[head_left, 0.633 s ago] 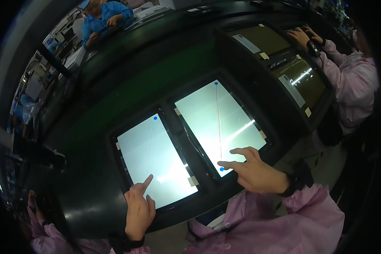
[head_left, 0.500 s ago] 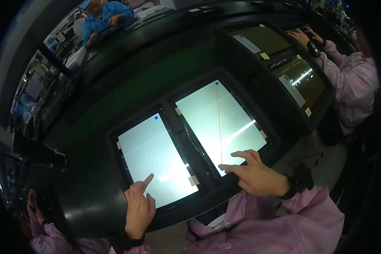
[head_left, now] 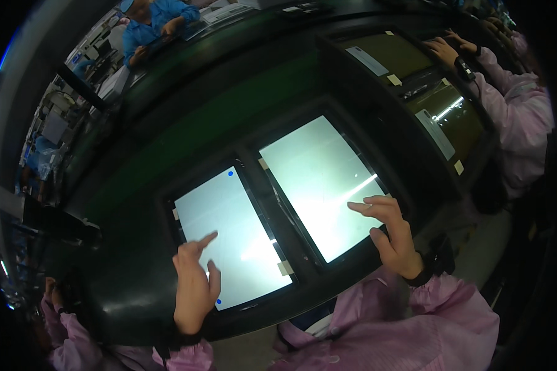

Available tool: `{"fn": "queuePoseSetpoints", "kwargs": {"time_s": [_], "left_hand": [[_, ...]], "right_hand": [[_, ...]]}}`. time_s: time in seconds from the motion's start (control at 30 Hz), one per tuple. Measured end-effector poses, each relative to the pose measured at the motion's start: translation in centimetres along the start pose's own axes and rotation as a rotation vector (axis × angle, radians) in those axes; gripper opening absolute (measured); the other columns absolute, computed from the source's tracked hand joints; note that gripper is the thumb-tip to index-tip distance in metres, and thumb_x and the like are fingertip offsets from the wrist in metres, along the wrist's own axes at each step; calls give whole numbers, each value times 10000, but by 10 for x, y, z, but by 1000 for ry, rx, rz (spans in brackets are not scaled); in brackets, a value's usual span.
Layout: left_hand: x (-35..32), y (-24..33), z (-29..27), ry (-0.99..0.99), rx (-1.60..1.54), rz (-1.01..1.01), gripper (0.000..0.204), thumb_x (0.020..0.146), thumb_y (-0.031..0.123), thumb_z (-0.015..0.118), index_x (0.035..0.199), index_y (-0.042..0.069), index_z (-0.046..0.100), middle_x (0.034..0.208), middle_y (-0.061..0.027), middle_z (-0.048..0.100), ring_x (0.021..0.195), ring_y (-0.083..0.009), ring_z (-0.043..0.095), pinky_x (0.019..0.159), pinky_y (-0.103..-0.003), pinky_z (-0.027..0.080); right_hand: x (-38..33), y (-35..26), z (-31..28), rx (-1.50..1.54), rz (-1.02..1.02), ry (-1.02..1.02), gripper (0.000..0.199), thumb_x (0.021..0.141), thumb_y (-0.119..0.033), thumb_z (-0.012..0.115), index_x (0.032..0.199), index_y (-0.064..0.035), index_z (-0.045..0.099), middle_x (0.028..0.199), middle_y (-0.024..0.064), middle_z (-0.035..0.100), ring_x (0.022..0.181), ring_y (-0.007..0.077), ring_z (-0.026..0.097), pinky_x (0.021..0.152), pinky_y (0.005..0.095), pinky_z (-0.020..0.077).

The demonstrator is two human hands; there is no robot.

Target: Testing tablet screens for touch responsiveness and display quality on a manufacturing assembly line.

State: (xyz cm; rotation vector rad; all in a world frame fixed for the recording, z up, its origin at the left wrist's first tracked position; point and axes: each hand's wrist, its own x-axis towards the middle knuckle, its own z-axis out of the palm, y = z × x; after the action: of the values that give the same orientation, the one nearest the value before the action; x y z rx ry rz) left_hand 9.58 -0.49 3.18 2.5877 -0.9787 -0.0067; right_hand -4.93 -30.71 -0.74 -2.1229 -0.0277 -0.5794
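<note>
Two lit tablet-like screens lie side by side in dark frames before me. Over the lower part of the left screen is my left hand, index finger stretched out and thumb apart, holding nothing. Whether that fingertip touches the glass I cannot tell. One blue dot shows near that screen's top and another blue dot by its lower corner. My right hand hovers at the lower right of the right screen, fingers extended and apart, empty. That screen is plain white with glare.
Tape pieces sit on the screen edges. To the right, two darker screens stand in another frame, with a co-worker's hand beside them. A person in blue sits across the bench. A pink-sleeved co-worker is at lower left.
The red line and blue dots have vanished from the right screen. My right hand has moved up and right from its lower edge. My left fingertip has shifted slightly up and left.
</note>
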Motion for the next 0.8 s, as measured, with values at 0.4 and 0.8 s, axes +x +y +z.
{"fn": "queuePoseSetpoints", "kwargs": {"time_s": [0.4, 0.8], "left_hand": [[111, -21, 30, 51, 37, 216, 429, 779, -65, 447, 1187, -5, 333, 1277, -136, 542, 1053, -291, 473, 913, -368, 314], [26, -12, 13, -48, 89, 95, 406, 739, -90, 466, 1123, -18, 354, 1261, -169, 556, 925, -297, 500, 851, -373, 328]], "right_hand": [[8, 6, 7, -15, 33, 156, 355, 720, 93, 487, 1064, 14, 521, 1179, 127, 612, 1103, 289, 490, 936, 360, 419], [4, 10, 11, -31, 71, 156, 344, 715, 100, 463, 1043, 22, 531, 1131, 132, 629, 1084, 297, 509, 929, 360, 418]]}}
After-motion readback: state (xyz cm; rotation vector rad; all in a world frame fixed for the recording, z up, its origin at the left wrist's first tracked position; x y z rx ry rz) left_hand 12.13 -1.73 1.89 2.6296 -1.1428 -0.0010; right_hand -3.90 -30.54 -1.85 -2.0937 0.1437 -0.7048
